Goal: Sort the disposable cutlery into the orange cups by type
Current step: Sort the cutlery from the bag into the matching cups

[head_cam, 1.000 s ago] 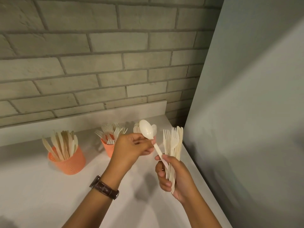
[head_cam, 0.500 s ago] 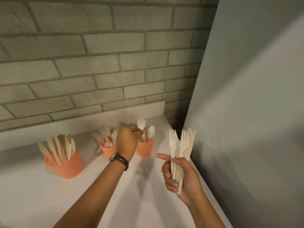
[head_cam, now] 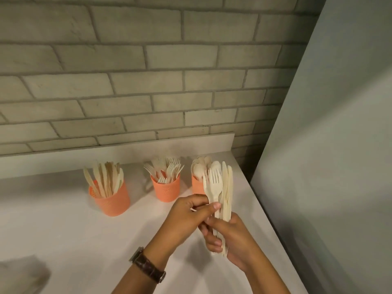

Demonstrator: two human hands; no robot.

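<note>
Cutlery bundle (head_cam: 228,187) stands upright in right fingers (head_cam: 213,242), left fingers (head_cam: 214,206) pinching its fork (head_cam: 215,183).

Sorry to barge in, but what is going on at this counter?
A person is sorting disposable cutlery. The right hand grips a mixed bundle, and the left hand pinches a fork at its front. Three orange cups stand on the white counter: the knife cup, the fork cup and the spoon cup.
</note>
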